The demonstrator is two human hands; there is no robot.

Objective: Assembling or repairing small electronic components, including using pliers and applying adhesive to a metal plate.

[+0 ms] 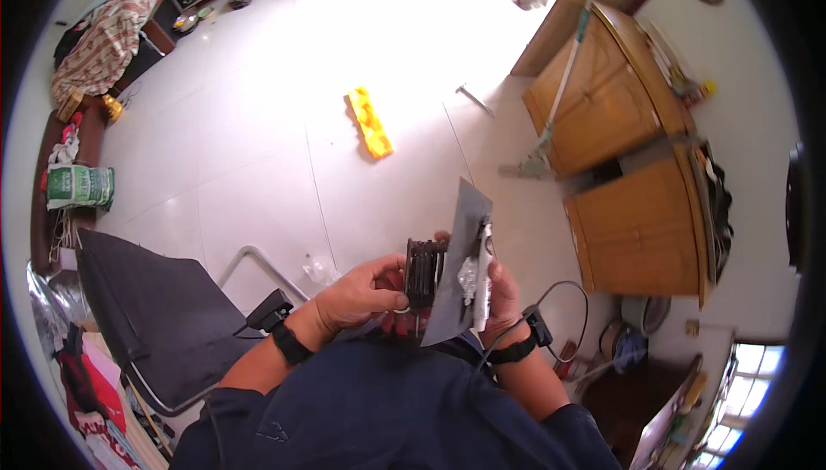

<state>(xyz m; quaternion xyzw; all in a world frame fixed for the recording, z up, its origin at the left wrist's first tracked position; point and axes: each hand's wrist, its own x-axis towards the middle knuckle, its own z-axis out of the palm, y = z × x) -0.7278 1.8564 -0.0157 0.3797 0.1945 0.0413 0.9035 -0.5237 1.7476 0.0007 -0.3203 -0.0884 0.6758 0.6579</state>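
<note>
My left hand [366, 296] is closed around a black ribbed block [424, 274], its thumb along the near side. Dark red parts show below the block. Directly right of it, a thin grey flat plate [456, 259] stands nearly on edge and tilted, close against the block; I cannot tell if the two are joined. My right hand [503, 298] grips the plate's right side, where a white piece [483, 285] and crumpled clear plastic lie against it. The fingers behind the plate are hidden. Both hands are in front of my chest.
On the tiled floor ahead lie a yellow moulded piece [370, 123] and a hammer [476, 98]. A long-handled mop [551, 130] leans by wooden cabinets [641, 229] at right. A dark chair [163, 324] stands close at left, with clear plastic [322, 270] near its metal frame.
</note>
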